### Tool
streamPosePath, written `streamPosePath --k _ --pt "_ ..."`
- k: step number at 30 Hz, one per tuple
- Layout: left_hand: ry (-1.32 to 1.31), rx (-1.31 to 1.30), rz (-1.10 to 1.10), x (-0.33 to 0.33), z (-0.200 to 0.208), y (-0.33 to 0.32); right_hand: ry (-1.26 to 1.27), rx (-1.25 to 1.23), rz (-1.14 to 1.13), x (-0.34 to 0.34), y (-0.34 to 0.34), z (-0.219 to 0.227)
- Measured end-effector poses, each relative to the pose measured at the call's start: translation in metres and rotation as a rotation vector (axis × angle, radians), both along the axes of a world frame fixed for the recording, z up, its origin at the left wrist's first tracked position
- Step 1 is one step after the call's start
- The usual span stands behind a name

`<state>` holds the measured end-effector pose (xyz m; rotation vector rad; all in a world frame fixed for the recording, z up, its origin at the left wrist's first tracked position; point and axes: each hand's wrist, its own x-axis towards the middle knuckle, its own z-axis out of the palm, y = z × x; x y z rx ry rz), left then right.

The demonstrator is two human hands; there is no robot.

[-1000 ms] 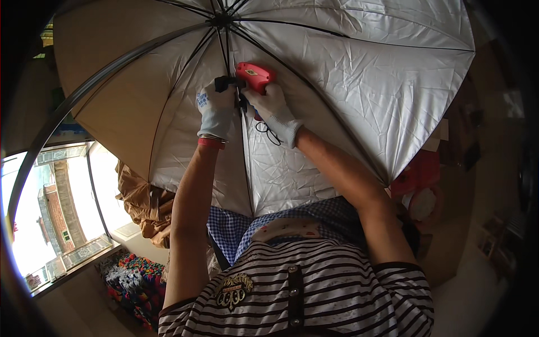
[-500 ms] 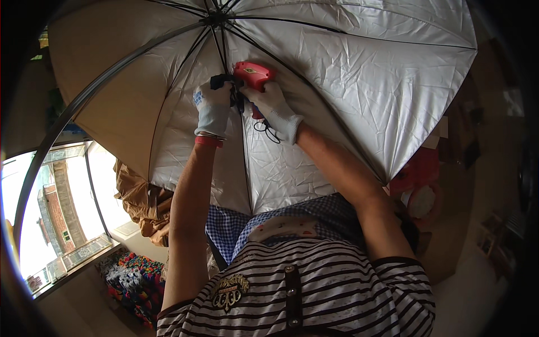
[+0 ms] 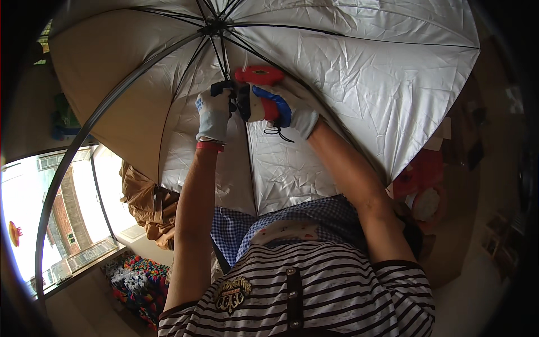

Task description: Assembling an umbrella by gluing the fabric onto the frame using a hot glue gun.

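An open umbrella (image 3: 387, 84) with a silver-grey underside and dark ribs spreads in front of me. My left hand (image 3: 213, 115), in a pale glove with dark fingertips, is closed in a pinch beside a rib. What it pinches is too dark to make out. My right hand (image 3: 295, 109), in a pale glove with a blue palm, is wrapped around the handle of a red tagging gun (image 3: 261, 74). A dark piece (image 3: 242, 104) sits between the two hands, and a thin black cord (image 3: 279, 133) hangs below the right one.
The umbrella's curved dark shaft (image 3: 112, 92) sweeps down to the left. Beyond it are a bright window (image 3: 70, 208), crumpled brown material (image 3: 147, 199) and a multicoloured textile pile (image 3: 140, 286). A blue checked cloth (image 3: 230, 227) lies by my waist. Red items (image 3: 418, 174) stand at right.
My right hand has turned, showing its blue palm, and the tagging gun's top has tilted flatter and moved slightly right. The left hand stays nearly in place. The view has shifted slightly.
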<state>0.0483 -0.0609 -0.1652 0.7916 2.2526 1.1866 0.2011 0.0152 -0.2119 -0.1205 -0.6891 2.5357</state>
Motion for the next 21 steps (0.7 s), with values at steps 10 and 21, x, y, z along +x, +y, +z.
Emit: streamPosePath --k 10,21 --pt "0.041 0.008 -0.069 0.005 -0.001 -0.002 -0.071 0.129 -0.019 0.01 0.009 0.006" --pt "0.269 -0.012 -0.207 -0.01 -0.015 -0.015 -0.403 -0.077 0.208 0.016 -0.007 0.043"
